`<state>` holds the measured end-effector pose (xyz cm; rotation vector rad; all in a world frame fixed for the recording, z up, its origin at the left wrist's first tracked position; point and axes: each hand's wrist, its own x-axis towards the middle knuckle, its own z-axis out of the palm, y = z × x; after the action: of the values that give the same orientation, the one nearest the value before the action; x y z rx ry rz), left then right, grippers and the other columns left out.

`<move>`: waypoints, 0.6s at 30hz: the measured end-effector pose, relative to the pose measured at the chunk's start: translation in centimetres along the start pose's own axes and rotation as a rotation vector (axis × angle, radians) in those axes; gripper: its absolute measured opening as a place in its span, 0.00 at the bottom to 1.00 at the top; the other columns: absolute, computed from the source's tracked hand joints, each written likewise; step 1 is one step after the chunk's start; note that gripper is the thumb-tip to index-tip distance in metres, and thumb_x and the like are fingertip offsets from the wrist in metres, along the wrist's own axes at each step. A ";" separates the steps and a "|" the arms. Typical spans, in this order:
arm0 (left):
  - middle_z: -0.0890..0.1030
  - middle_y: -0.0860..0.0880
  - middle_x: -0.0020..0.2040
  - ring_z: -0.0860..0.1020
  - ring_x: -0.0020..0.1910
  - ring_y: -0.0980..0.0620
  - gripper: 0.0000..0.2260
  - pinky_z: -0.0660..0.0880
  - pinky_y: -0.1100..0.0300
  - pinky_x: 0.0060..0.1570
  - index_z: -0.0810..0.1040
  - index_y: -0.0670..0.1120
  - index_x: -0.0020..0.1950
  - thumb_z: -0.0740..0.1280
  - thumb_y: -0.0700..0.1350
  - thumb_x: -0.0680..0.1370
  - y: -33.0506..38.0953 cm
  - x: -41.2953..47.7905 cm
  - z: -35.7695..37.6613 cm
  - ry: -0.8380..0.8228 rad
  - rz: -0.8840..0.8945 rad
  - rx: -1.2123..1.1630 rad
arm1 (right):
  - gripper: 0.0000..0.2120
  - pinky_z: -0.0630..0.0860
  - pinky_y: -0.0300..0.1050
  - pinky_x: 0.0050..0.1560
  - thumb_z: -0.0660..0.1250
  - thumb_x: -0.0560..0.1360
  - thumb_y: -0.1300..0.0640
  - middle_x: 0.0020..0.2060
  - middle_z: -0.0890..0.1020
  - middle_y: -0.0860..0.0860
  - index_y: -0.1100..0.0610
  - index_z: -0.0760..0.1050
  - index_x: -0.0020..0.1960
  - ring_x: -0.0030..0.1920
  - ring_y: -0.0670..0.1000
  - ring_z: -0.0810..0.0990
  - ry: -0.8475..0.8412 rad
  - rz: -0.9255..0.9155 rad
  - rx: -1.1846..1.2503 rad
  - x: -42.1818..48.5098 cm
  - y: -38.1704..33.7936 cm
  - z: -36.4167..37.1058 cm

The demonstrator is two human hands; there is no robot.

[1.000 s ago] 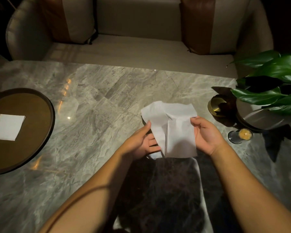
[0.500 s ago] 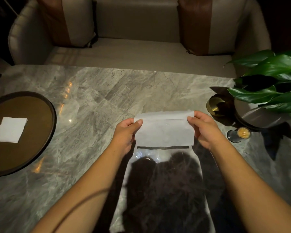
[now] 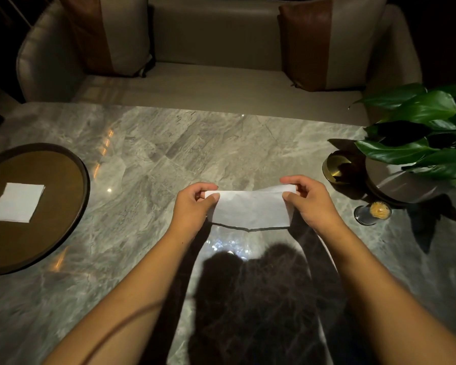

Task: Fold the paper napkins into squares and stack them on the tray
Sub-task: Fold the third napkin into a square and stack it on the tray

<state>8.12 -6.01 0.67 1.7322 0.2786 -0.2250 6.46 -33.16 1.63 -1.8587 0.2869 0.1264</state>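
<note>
A white paper napkin (image 3: pixel 250 210) hangs just above the marble table, folded over into a wide strip. My left hand (image 3: pixel 194 205) pinches its upper left corner, and my right hand (image 3: pixel 309 201) pinches its upper right corner. Its lower edge droops close to the table, casting a thin shadow. On the far left lies a round dark tray (image 3: pixel 71 206), and one folded white square napkin (image 3: pixel 17 202) rests on it.
A potted plant (image 3: pixel 427 138) on a round base stands at the right edge, with a brass bowl (image 3: pixel 336 167) beside it and a small glass of toothpicks (image 3: pixel 374 213) in front. A sofa with cushions lies beyond the table's far edge.
The napkin went from an upright crumpled sheet to a wide strip folded over. Both hands moved apart to its top corners and pulled it taut.
</note>
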 end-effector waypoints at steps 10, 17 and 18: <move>0.79 0.50 0.55 0.77 0.53 0.61 0.08 0.73 0.63 0.57 0.81 0.51 0.39 0.72 0.39 0.75 0.6 -0.3 -0.4 0.016 0.145 0.154 | 0.10 0.74 0.32 0.37 0.70 0.76 0.62 0.44 0.82 0.50 0.45 0.81 0.45 0.41 0.43 0.78 0.041 -0.039 -0.203 -0.4 0.0 -0.4; 0.83 0.55 0.52 0.80 0.54 0.60 0.08 0.70 0.76 0.51 0.79 0.52 0.43 0.70 0.39 0.77 1.9 -0.3 -0.3 -0.120 0.295 0.288 | 0.20 0.68 0.50 0.70 0.77 0.71 0.53 0.65 0.75 0.55 0.53 0.81 0.62 0.68 0.54 0.71 -0.246 -0.186 -0.588 0.7 -2.7 3.0; 0.84 0.55 0.50 0.81 0.51 0.60 0.07 0.73 0.72 0.50 0.80 0.52 0.43 0.70 0.40 0.77 2.0 -0.2 -0.3 -0.129 0.295 0.296 | 0.20 0.69 0.50 0.69 0.77 0.71 0.53 0.64 0.76 0.54 0.53 0.81 0.62 0.66 0.53 0.74 -0.272 -0.224 -0.585 1.0 -3.3 4.0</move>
<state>8.50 -6.09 2.63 2.0156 -0.1122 -0.1660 8.55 -28.59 3.23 -2.4030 -0.1698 0.3324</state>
